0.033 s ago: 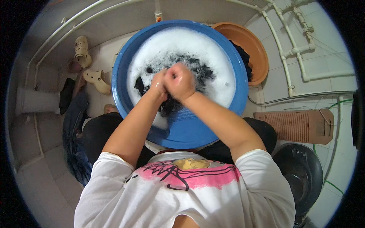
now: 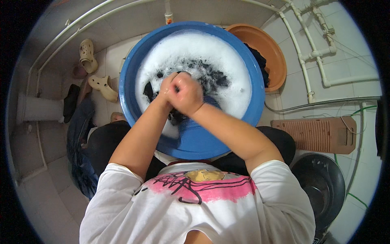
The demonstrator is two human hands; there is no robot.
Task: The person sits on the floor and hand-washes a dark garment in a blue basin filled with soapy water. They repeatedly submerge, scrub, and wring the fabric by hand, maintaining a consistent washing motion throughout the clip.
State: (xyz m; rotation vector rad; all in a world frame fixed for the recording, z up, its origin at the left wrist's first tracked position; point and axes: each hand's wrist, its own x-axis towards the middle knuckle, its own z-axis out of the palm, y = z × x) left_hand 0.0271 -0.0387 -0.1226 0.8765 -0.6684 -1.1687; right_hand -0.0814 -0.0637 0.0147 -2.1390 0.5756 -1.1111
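Note:
A large blue basin (image 2: 211, 148) is in front of me, filled with white suds (image 2: 233, 57). Over the basin my left hand (image 2: 167, 88) and my right hand (image 2: 188, 94) are pressed together, both closed in fists. They grip a dark wet cloth (image 2: 175, 118), which hangs below them and shows as a small black bit inside the right fist. Most of the gripped part is hidden by my fingers, and the right hand is slightly blurred. More black fabric (image 2: 217, 77) pokes up through the foam to the right of my hands, with a dark piece (image 2: 148, 90) to their left.
An orange basin (image 2: 277, 57) with dark clothing stands behind the blue one at right. A brown washboard (image 2: 321, 134) and a black basin (image 2: 323, 191) are on the right. Beige clogs (image 2: 104, 87) and dark blue clothing (image 2: 79, 138) lie left. White pipes (image 2: 302, 67) run along the wall.
My right hand has shifted slightly left and toward me, rubbing against my left hand. The ribbed blue surface beside the right wrist shows more. The left hand has barely moved.

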